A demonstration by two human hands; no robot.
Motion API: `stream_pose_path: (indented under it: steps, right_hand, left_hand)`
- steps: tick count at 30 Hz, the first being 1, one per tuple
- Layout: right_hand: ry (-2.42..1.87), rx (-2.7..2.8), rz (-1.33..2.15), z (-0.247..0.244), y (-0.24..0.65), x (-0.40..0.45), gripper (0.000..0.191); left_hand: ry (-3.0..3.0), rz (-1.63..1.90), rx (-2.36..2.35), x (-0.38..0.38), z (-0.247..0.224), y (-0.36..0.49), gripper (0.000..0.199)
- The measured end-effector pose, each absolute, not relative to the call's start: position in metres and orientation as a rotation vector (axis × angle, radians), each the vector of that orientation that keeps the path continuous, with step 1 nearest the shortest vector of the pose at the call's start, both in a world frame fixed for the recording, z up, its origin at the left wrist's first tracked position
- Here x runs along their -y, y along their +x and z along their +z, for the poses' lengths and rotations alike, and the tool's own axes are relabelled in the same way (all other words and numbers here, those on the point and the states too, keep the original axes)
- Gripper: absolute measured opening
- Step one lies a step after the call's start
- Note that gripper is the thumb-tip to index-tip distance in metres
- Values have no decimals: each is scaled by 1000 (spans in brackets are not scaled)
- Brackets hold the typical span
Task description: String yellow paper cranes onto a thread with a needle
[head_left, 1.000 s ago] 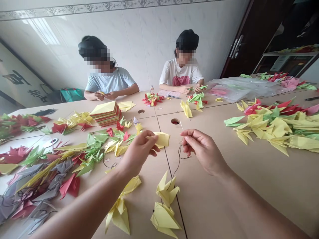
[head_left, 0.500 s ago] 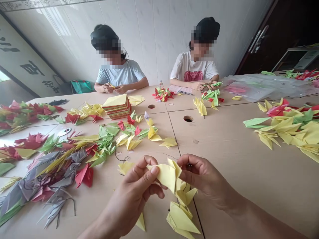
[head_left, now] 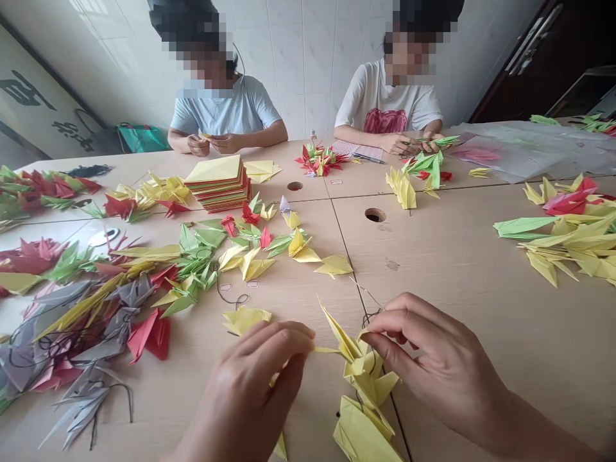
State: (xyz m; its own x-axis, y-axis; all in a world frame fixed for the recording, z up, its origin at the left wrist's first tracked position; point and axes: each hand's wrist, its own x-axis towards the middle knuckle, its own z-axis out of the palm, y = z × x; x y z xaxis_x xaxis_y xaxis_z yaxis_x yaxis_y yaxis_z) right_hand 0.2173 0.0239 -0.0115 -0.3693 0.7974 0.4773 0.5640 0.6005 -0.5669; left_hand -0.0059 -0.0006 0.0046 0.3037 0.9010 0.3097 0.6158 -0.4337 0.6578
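My left hand (head_left: 260, 378) is closed, pinching one pointed end of a yellow folded paper crane (head_left: 349, 346). At the crane's other side my right hand (head_left: 433, 366) is closed too, with thumb and forefinger on a yellow tip. A thin needle-like line (head_left: 368, 294) and dark thread (head_left: 371, 317) show by the right fingertips; whether those fingers also grip them I cannot tell. Below, more yellow cranes (head_left: 363, 433) hang or lie along the dark thread. Another yellow folded piece (head_left: 245, 319) lies just beyond my left hand.
Heaps of coloured cranes (head_left: 103, 308) cover the table's left side, with yellow and green ones (head_left: 572, 231) at right. A stack of coloured paper (head_left: 219, 186) stands farther back. Across the table (head_left: 443, 256), two people (head_left: 226, 109) hold folded paper. A round hole (head_left: 375, 215) pierces the tabletop.
Both hands have drawn apart, the right one moving rightward. The crane has turned from broad side to narrow, spread points. My left hand has rolled over, back upward. The view has tilted down.
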Motion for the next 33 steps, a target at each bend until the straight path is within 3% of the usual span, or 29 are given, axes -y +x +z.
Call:
stream_pose_path:
  steps: [6, 11, 17, 25, 30, 33]
  right_hand:
    - [-1040, 2175, 165, -13, 214, -20, 15]
    - [-1019, 2182, 185, -13, 213, -17, 15]
    - [-1039, 2158, 157, -11, 217, -17, 13]
    - [-1043, 2196, 191, -11, 217, -17, 15]
    - [-1025, 2215, 164, -13, 217, -15, 17]
    - [-1003, 2226, 91, -16, 217, -14, 17]
  left_hand:
    - [2521, 818, -1336, 6, -8, 6, 29]
    - [2376, 1021, -1252, 10, -8, 10, 27]
    - [2246, 1005, -1286, 9, -7, 9, 28]
    - [2339, 756, -1215, 13, -4, 7, 60]
    - [2567, 643, -1070, 11, -5, 8, 44]
    - [2580, 590, -1060, 7, -3, 10, 46]
